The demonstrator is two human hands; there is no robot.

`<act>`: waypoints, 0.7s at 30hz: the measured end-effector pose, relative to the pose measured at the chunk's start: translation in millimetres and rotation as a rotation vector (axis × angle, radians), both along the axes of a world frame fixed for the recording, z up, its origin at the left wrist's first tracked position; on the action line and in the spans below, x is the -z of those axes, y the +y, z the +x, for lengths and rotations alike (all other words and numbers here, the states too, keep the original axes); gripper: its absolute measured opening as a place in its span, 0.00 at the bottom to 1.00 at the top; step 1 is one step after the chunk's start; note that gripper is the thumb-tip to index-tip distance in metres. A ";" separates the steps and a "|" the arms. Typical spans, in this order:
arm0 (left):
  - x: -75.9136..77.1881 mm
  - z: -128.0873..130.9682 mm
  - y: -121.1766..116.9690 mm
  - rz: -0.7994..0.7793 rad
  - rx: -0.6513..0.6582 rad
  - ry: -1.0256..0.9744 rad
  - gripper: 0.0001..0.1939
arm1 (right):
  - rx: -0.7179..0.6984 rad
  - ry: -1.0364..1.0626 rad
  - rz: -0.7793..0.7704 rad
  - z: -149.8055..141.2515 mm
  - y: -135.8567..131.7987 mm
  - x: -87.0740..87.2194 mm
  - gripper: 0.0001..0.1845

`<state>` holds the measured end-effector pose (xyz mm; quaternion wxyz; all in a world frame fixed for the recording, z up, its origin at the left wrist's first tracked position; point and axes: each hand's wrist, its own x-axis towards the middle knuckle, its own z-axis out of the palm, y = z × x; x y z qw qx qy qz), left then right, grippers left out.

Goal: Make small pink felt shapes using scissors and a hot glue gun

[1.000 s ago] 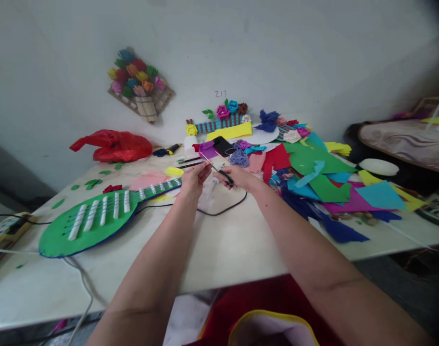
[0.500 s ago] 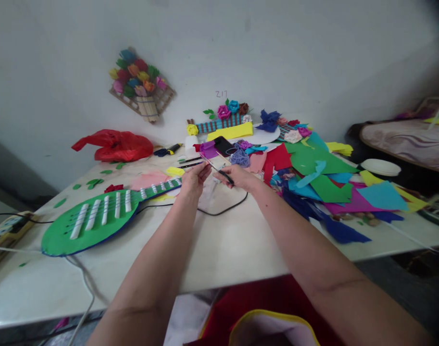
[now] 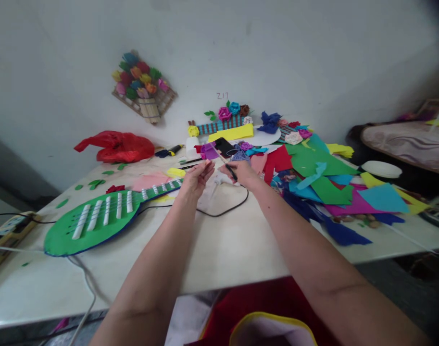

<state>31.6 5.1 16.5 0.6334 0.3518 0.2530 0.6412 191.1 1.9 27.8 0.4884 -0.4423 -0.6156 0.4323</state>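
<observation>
My right hand (image 3: 243, 174) is closed around the black handle of a pair of scissors (image 3: 231, 171). The thin blades point up and to the left, towards the purple paper. A little to the left, my left hand (image 3: 197, 179) is raised with its thumb and fingers pinched together. What it pinches is tiny and pale pinkish, too small to name. Beside my left wrist lies a green paper guitar (image 3: 96, 218) with white rolled bars and strings. Its neck ends close to that hand. Pink paper (image 3: 152, 181) lies behind the neck.
Coloured paper scraps (image 3: 320, 178) heap over the right side of the table. A black cord (image 3: 222, 214) curves below my hands. Behind them are a phone (image 3: 224, 146) and a ball of blue yarn (image 3: 240, 154). A red plastic bag (image 3: 123, 146) sits at the back left.
The scissors have drawn back from my left fingers to the right, and their blades now point up more steeply. My left hand still pinches. The view has shifted slightly.
</observation>
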 end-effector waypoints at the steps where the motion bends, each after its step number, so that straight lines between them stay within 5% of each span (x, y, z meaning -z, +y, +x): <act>1: -0.4 -0.5 -0.5 0.019 0.009 -0.001 0.06 | 0.076 0.050 -0.018 2.8 -0.7 -2.4 0.17; 4: -2.8 -1.4 -3.2 0.054 0.026 0.006 0.05 | 0.235 0.298 -0.165 13.0 -5.0 -9.5 0.20; 9: -7.8 -2.5 -9.2 0.054 0.041 0.027 0.04 | 0.067 0.502 -0.431 22.3 -10.1 -13.7 0.27; 13: -7.3 -4.7 -10.5 0.075 0.070 0.034 0.05 | -0.032 0.338 -0.303 15.8 -11.3 -10.8 0.21; 21: -2.2 -8.5 -5.7 0.051 0.102 0.055 0.06 | -0.006 0.027 0.009 4.6 -19.9 -16.9 0.17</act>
